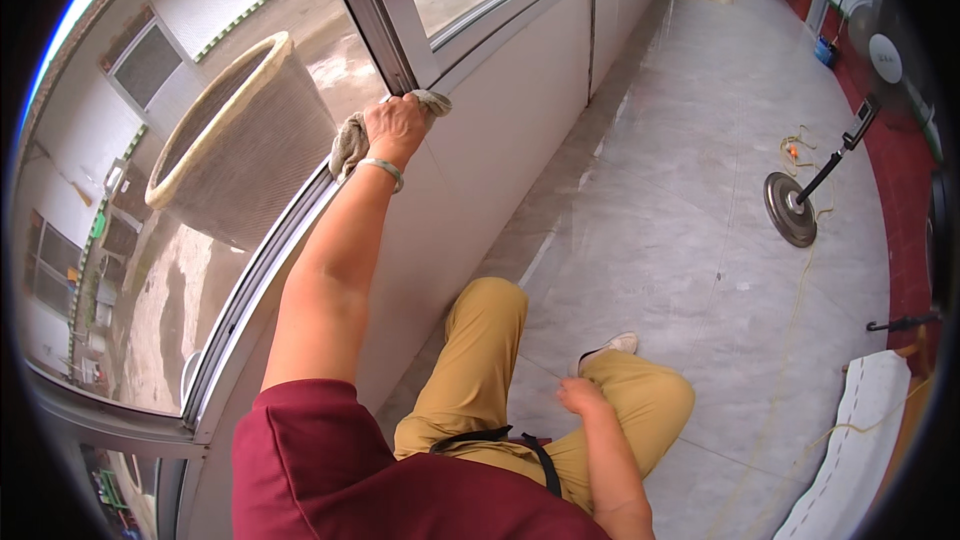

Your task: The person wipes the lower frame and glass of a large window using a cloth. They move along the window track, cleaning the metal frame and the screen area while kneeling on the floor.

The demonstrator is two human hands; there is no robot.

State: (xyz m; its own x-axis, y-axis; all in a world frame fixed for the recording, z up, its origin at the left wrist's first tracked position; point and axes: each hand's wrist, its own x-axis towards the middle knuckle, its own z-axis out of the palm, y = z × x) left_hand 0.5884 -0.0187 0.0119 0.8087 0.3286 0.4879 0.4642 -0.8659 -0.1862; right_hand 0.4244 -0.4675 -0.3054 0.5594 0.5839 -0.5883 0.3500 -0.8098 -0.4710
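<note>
Clutching a rag (349, 144), left hand (395, 129) hides its middle; right hand (582, 397) curls, contents unclear.

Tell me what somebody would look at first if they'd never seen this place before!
Probably the huge, pale-rimmed pot outside the window, on the left of the picture. Next might come the left hand, stretched out to the window frame with a crumpled grayish cloth in its grip. Over on the right, a standing fan with a round base on the gray floor stands out too.
</note>
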